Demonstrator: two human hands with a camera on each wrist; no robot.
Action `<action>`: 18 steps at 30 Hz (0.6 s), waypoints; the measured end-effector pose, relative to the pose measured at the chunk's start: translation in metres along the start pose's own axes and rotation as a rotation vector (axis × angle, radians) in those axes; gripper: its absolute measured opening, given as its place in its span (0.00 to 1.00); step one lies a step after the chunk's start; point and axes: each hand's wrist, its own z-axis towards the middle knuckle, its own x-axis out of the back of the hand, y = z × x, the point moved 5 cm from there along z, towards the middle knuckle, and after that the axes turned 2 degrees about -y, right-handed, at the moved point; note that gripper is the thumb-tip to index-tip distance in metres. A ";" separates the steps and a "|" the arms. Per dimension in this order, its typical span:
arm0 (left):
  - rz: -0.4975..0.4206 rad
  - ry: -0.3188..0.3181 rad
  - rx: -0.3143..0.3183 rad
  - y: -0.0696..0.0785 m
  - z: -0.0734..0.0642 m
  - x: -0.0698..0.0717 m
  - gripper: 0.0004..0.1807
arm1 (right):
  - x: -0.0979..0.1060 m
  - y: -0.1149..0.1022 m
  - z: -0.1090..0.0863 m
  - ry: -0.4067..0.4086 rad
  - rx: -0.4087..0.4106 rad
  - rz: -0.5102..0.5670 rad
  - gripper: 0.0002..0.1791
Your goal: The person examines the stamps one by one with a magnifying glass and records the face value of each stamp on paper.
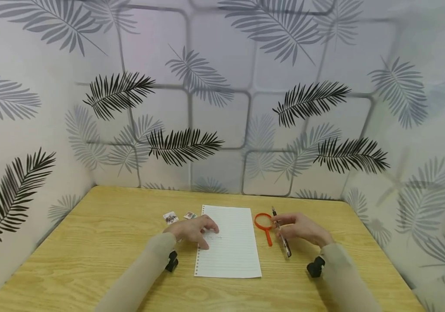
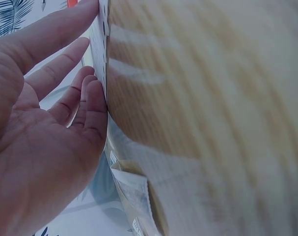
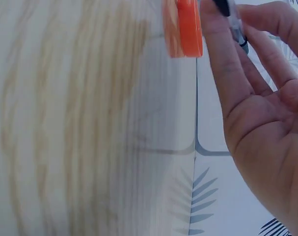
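A sheet of lined, hole-punched paper point(image 1: 232, 255) lies on the table, with a few faint handwritten marks near its middle. My left hand point(image 1: 193, 229) rests at its left edge, fingers loosely bent and holding nothing. In the left wrist view, the fingertips point(image 2: 95, 91) are right at the sheet's edge. My right hand point(image 1: 300, 229) holds a pen point(image 1: 285, 245) between thumb and fingers, slanted beside an orange-red magnifying glass point(image 1: 268, 237). The pen point(image 3: 234, 27) also shows among the fingers in the right wrist view, near the magnifying glass point(image 3: 190, 29).
Two small stamp-like pictures, one nearer the left point(image 1: 170, 217) and one by the sheet point(image 1: 190, 215), lie beyond my left hand. The wooden table point(image 1: 101, 242) meets a leaf-patterned wall covering point(image 1: 214, 169) at the back and sides.
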 end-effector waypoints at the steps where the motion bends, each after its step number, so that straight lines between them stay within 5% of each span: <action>1: 0.003 0.000 -0.001 0.000 0.000 0.001 0.26 | -0.001 -0.001 0.001 -0.002 0.002 0.004 0.29; 12: 0.008 -0.006 -0.025 0.000 0.003 0.000 0.25 | -0.022 -0.012 0.015 -0.001 -0.019 0.181 0.27; 18: -0.014 -0.010 -0.007 0.001 0.001 0.001 0.25 | -0.034 -0.024 0.024 -0.025 0.053 0.179 0.27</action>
